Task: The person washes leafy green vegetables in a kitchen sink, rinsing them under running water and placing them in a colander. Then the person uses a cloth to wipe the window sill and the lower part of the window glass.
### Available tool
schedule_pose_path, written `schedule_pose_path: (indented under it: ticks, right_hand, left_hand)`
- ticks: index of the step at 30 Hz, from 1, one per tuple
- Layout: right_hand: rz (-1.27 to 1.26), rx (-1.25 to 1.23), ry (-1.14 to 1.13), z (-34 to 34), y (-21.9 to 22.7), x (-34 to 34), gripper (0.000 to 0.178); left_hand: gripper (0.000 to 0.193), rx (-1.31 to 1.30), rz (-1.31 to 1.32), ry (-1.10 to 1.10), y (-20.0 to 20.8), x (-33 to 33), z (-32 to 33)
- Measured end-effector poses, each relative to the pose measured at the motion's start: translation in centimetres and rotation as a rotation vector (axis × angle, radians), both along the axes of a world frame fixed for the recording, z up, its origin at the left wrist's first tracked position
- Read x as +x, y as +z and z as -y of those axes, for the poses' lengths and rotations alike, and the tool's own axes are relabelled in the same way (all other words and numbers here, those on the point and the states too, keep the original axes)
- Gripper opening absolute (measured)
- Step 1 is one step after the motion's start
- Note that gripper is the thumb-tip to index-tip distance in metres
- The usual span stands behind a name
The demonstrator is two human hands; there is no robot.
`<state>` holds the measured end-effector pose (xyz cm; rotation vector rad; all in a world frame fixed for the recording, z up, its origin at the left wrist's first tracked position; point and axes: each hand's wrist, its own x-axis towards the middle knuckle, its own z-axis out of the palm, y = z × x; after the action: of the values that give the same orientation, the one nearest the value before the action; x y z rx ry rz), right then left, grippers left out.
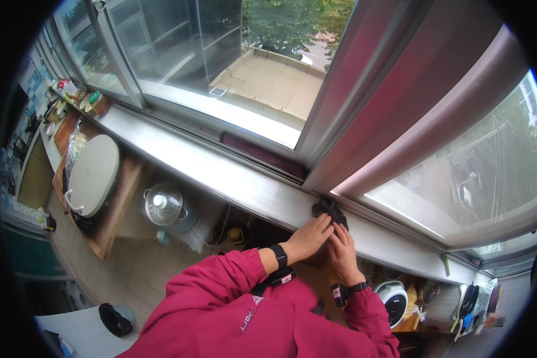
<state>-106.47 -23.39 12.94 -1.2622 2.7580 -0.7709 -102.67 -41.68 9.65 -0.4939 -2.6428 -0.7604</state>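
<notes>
A dark, crumpled bundle that looks like a cloth [330, 210] rests on the white window sill [221, 179], close to the corner of the window frame. My left hand [309, 237] reaches in from the left, its fingers bent over the near side of the cloth. Beside it, my right hand [342, 253] grips the same cloth from the right, fingertips close to those of the left. The hands partly hide the cloth's lower part. Both wrists carry dark straps.
An upright window post [346, 101] rises behind the hands. Left below the sill are a steamer pot with a glass lid [164, 204] and a round white lid [93, 176] on a wooden board. A white rice cooker [392, 301] stands at the lower right.
</notes>
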Motion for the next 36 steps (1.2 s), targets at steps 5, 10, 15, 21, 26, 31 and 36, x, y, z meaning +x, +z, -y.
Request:
schedule_pose_path:
  ticks: [5,10,15,21,26,31,36]
  right_hand:
    - [0.003,-0.022,0.052,1.9,-1.0,0.2,0.049]
    - [-0.024,0.034,0.168,8.1,-0.8,0.5,0.048]
    - [0.0,-0.027,0.261,16.9,-0.6,1.4,0.052]
    - [0.045,-0.031,0.379,28.4,-0.3,1.9,0.055]
    - [0.19,-0.279,0.386,34.7,0.5,2.7,0.052]
    - [0.135,-0.378,0.131,34.5,0.5,3.2,0.04]
    - [0.09,-0.373,0.099,35.7,-0.8,2.5,0.038]
  left_hand:
    - [0.038,0.075,0.06,0.07,0.3,1.2,1.8]
    - [0.041,0.009,0.047,0.197,1.0,3.0,7.1]
    - [0.038,0.024,0.088,0.307,1.4,4.8,15.0]
    - [0.034,-0.015,0.096,0.48,1.3,7.2,25.6]
    - [0.026,-0.049,0.167,0.714,2.1,8.6,34.3]
    - [0.032,-0.017,0.144,0.86,3.9,10.0,38.8]
    - [0.061,0.016,0.176,0.834,2.2,7.3,36.3]
